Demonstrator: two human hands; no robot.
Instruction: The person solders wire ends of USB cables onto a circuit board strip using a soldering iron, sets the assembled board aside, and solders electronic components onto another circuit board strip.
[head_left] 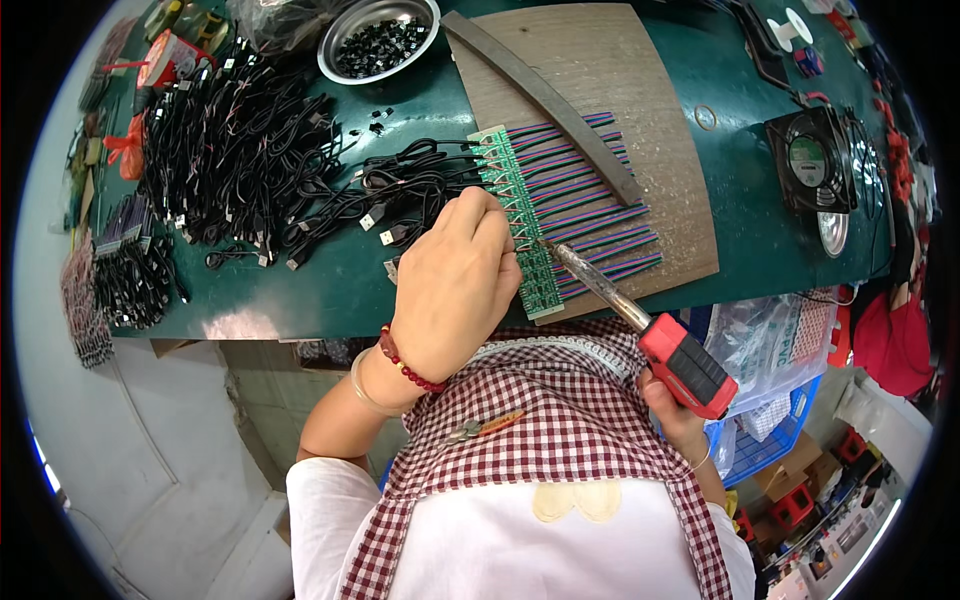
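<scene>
A long green circuit-board panel [543, 290] lies on a thin wooden sheet [680, 190] near the table's front edge. Black USB cables [415, 175] join its left side, and flat multicoloured ribbon wires [560, 165] fan out to the right. My left hand [460, 265] is pinched over the panel's left edge; what its fingertips hold is hidden behind the hand. In my right hand [677, 412], below the table edge, is a red-and-black soldering iron [690, 365]. The iron's tip points up-left and sits at the panel's right edge, close to my left fingers.
A dark metal bar [560, 100] lies across the ribbon wires. Piled black cables [240, 150] cover the left of the green table, with a metal bowl [326, 60] of small black parts behind. A black fan [810, 165] stands at right; a blue crate [765, 450] is below.
</scene>
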